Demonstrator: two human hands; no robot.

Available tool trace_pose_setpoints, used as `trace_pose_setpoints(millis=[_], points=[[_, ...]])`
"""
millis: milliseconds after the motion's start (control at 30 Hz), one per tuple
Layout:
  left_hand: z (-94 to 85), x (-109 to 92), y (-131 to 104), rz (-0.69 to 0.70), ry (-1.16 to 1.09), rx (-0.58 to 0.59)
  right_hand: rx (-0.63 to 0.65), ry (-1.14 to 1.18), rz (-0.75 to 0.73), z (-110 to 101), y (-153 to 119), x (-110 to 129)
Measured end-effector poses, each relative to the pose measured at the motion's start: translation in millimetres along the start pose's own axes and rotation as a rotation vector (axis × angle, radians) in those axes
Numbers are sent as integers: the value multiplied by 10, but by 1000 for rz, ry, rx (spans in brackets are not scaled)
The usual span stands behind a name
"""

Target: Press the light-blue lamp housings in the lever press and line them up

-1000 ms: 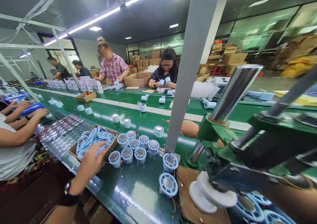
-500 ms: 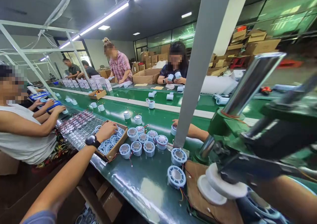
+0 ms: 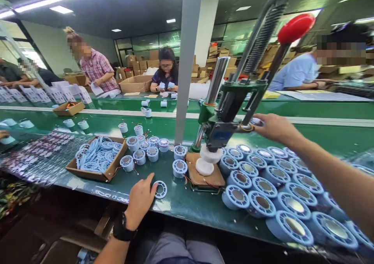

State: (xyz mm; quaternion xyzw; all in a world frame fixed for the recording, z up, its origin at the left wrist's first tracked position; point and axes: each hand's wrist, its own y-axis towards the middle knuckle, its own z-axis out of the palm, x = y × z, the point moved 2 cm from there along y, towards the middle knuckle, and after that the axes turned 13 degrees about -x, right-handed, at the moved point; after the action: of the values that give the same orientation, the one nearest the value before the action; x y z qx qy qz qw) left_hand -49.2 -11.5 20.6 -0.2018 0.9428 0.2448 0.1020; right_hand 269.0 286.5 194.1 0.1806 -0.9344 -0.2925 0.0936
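Observation:
My left hand rests low over the table's front edge with its index finger stretched out and thumb apart. Its thumb touches the left edge of a flat light-blue slotted ring on the green surface. Beyond the hand press, my right hand has its fingers closed on a light-blue round housing, partly hidden by the press and fingers. Wires show beside it. The hand press has a red knob and two white round pads over a brown board.
Many light-blue housings with silver discs crowd the right side. Several more stand left of the grey post. A cardboard box holds blue rings. Co-workers sit and stand across the green belt.
My left hand has left the box of rings and come right and nearer, where a ring now lies. My right hand has moved from behind the post to beyond the press. The view has swung right.

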Motion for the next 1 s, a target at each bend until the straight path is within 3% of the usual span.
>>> trace_pose_setpoints(millis=[100,167,267,367,433,500,600,767,867,933,1000], points=[[19,55,6,81,8,-21,61,79,-24,-328,-555,-265],[0,87,5,190,-101,-41,33,324,-156,-483,-1102,-170],[46,50,-78,272,-201,-25,4,649,-329,-405,-1920,389],[122,-23,-158,248,-211,-10,94,685,-271,23,-2390,1105],[140,-46,-169,238,-235,2,109,631,-184,314,-2482,1447],[136,-45,-155,242,-254,22,86,581,-120,505,-2486,1612],[125,-42,-120,205,-266,36,62,648,-107,599,-2494,1621],[36,-244,-112,-49,-461,-8,43,883,-132,623,-2632,1575],[-62,-557,-168,83,-603,88,-94,893,-23,687,-2693,1638],[-93,-749,-210,203,-584,136,-214,866,5,716,-2712,1693],[-75,-872,-238,239,-545,139,-314,814,6,719,-2715,1737]])
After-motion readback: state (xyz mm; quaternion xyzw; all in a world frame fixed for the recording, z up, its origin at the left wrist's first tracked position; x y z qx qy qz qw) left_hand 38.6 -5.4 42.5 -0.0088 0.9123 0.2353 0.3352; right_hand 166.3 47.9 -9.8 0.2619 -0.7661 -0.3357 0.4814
